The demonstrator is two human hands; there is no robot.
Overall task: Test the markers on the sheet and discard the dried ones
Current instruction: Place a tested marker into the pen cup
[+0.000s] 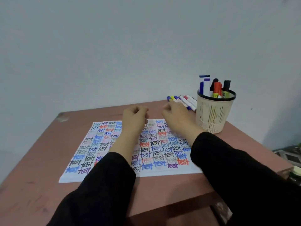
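You've got the sheet lying flat on the table, dead centre in front of you. Your left hand is over its far edge at 12 o'clock, your right hand just beside it at 1 o'clock, and both forearms cross the sheet from 6 o'clock. The basket stands on the table at 2 o'clock, near the sheet's far right corner but apart from it, with markers upright in it. Behind your right hand, just left of the basket, the loose markers lie side by side at the table's far edge. The wall stands behind the table.
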